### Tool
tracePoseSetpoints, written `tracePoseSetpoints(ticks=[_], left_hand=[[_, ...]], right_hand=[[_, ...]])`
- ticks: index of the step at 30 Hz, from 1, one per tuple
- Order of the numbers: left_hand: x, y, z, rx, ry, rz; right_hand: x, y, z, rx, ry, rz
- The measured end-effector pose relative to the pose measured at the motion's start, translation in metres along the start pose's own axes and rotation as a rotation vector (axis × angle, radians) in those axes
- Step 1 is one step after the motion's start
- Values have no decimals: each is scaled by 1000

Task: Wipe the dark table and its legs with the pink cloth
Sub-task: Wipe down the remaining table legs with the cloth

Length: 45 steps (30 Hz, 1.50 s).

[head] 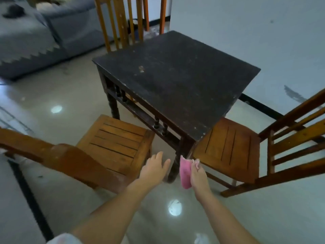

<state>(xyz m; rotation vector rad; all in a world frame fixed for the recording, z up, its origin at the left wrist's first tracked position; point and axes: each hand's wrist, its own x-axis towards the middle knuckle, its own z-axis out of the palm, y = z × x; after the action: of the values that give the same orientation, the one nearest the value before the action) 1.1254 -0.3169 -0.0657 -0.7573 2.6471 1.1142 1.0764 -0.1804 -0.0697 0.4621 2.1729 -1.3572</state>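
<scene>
Pink cloth clutched in right hand | left hand spread, empty | table far legs hidden

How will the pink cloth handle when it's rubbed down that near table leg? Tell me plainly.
The pink cloth droops below the right hand, so it is probably floppy and will wrap the turned table leg. It looks thin and light, so it may bunch or slip from the grip. The left hand is open and empty, free to steady it.
</scene>
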Motion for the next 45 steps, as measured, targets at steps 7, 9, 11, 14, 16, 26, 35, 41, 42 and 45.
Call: tracePoseSetpoints(ticks=[7,9,11,14,16,26,35,41,42,45], left_hand=[[-44,76,-162,62,345,85],[-52,80,-202,72,419,89],[-63,76,-241,125,508,87],[-82,55,-292,230,596,72],[-90,29,-320,316,608,44],[-71,-122,-423,330,583,-121],[6,-188,-495,397,504,-185],[83,-194,-530,354,447,-138],[94,-195,-534,354,429,-137],[128,-203,-547,360,357,-139]], right_hand=[[-81,-172,-16,-420,-171,-770],[-95,-210,-8,-623,-171,-1001],[-112,-241,6,-835,-169,-1187],[-138,-275,41,-1014,-201,-1360],[-151,-289,73,-1078,-210,-1431],[-173,-326,255,-1122,-403,-1527],[-111,-379,348,-1084,-401,-1437],[-70,-433,400,-1006,-386,-1380],[-64,-438,406,-1006,-390,-1361],[-46,-452,420,-971,-382,-1309]])
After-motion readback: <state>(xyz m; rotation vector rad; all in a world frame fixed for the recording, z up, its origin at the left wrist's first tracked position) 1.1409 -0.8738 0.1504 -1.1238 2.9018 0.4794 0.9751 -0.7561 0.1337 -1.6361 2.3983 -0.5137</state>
